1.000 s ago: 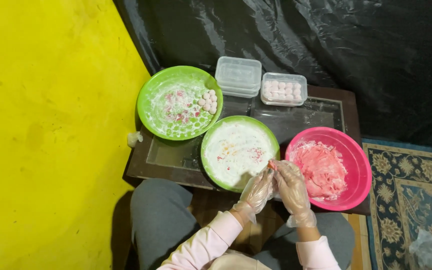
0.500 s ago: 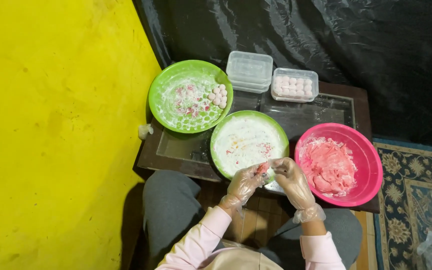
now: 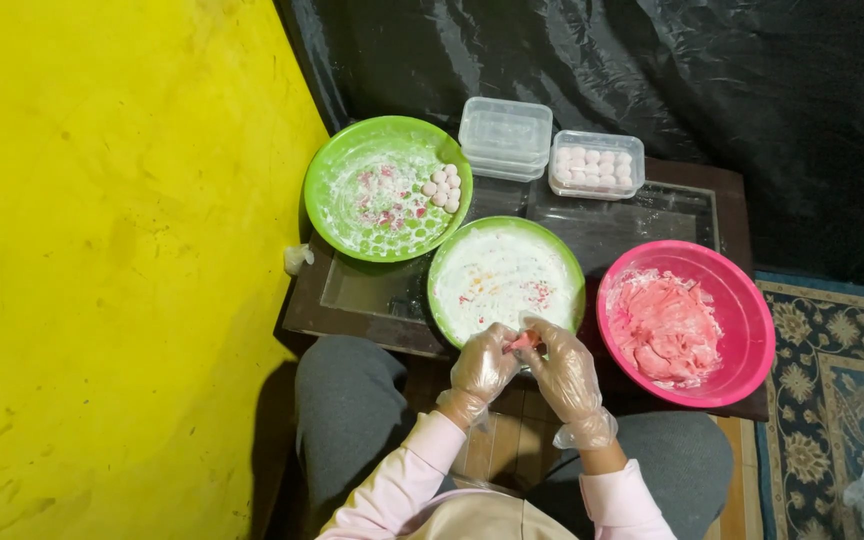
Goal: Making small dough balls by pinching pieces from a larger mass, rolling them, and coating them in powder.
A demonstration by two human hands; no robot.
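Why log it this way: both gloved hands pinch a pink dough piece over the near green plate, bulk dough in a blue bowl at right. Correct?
One error: the bowl holding the dough is pink, not blue, per the head view. Left hand and right hand do pinch the piece over the plate.

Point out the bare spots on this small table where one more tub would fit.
One bare strip of dark glass tabletop lies between the clear tub of pink balls, the near green plate and the pink bowl. Another sits below the far green plate. Elsewhere it is crowded.
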